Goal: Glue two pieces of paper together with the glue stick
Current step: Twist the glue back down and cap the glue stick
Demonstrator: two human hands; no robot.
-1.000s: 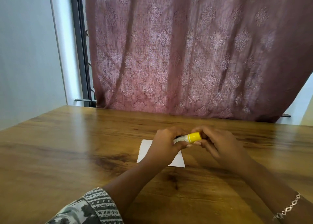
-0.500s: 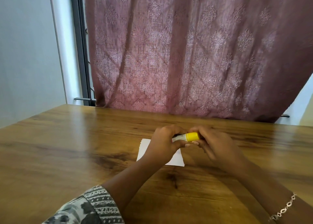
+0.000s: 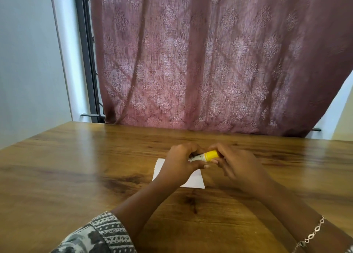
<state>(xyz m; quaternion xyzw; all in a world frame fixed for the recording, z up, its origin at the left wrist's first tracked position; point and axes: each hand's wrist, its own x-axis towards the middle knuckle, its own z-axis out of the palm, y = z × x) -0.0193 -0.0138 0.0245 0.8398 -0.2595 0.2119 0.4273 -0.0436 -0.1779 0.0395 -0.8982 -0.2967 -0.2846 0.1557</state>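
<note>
Both hands hold a glue stick [image 3: 205, 156] sideways above the table. My left hand [image 3: 180, 164] grips its white printed barrel. My right hand [image 3: 239, 165] has its fingers closed around the yellow cap end. Below the hands, white paper [image 3: 194, 181] lies flat on the wooden table [image 3: 76, 166]; my left hand and wrist hide most of it, so I cannot tell whether it is one sheet or two.
A patterned dusty-pink curtain [image 3: 210, 61] hangs just behind the table's far edge. A pale wall and a dark window frame [image 3: 86, 52] stand at the back left. The table's left edge slants toward me.
Both hands keep their grip on the glue stick and have barely shifted. The yellow cap still sits against the barrel.
</note>
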